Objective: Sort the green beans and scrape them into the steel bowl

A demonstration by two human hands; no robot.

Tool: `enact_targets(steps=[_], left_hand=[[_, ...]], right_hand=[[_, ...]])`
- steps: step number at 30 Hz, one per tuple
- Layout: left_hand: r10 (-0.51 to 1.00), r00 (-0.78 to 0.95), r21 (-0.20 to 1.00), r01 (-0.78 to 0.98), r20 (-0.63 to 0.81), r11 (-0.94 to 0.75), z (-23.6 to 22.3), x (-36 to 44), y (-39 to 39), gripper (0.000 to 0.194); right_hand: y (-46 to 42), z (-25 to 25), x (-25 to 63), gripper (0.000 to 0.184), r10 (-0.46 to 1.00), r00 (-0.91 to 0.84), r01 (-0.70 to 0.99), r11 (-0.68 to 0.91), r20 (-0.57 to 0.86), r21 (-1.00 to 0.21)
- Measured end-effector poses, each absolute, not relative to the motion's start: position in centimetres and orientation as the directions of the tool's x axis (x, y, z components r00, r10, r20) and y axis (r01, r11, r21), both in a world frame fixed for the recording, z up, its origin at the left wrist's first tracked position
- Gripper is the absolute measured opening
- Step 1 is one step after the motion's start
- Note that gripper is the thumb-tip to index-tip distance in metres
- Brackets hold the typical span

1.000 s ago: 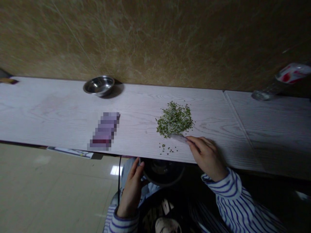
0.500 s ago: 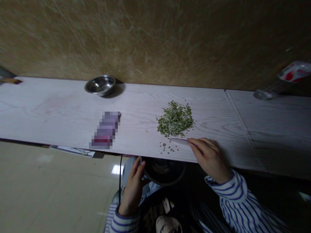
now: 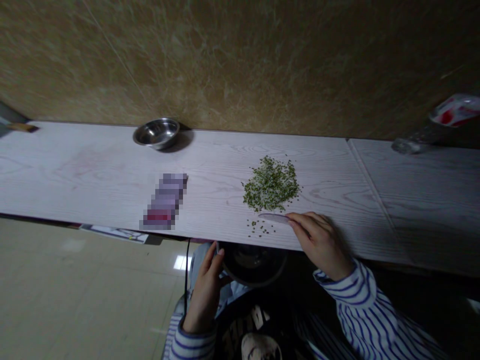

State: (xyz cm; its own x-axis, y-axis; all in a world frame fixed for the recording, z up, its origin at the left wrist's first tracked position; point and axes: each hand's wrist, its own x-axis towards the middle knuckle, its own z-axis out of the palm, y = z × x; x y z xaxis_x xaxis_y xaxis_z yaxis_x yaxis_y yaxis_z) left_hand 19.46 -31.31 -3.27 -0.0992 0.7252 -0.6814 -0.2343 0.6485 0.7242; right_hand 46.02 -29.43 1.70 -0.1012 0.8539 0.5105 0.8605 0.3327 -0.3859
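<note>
My right hand [image 3: 318, 240] pinches a thin, pale, flat piece with a curved edge [image 3: 274, 218], like a card seen nearly edge-on. It is held low over the table, beside a few loose green beans [image 3: 258, 228]. Just beyond lies a spread heap of small green beans mixed with white grains [image 3: 270, 184]. Below the table's front edge, my left hand [image 3: 210, 280] grips the rim of a dark bowl [image 3: 255, 262], thumb and fingers on its left side. The bowl's far part is hidden under the tabletop.
A shiny metal bowl [image 3: 157, 133] stands near the wall. Left of the heap lies a pixelated purple rectangular object [image 3: 165, 202]. A clear bottle with a red and white label [image 3: 435, 122] is at the far right. The narrow white tabletop [image 3: 210, 200] runs along a brown wall.
My right hand has shifted slightly left with the flat piece, closer to the loose beans. My left hand and the dark bowl have stayed in place.
</note>
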Motion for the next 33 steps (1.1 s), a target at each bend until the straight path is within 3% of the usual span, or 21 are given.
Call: enact_targets(steps=[16,29,33], left_hand=[[0.733,-0.067,0.721,-0.256,-0.677,0.643,-2.8,19.4,-31.7,0.06],[0.742,-0.066,0.728,-0.268,-0.667,0.631,-2.6,19.0,-31.7,0.057],[0.741,-0.071,0.73,-0.261,-0.667,0.632,-2.5,19.3,-31.7,0.06]], right_hand=[[-29.2,1.5,44.0,0.016,0.847,-0.095,0.83,0.357,0.523,-0.428],[-28.9,2.5,43.8,0.014,0.83,-0.269,0.786,0.483,0.489,-0.386],[-29.7,2.4,44.7,0.014,0.844,-0.214,0.797,0.442,0.492,-0.412]])
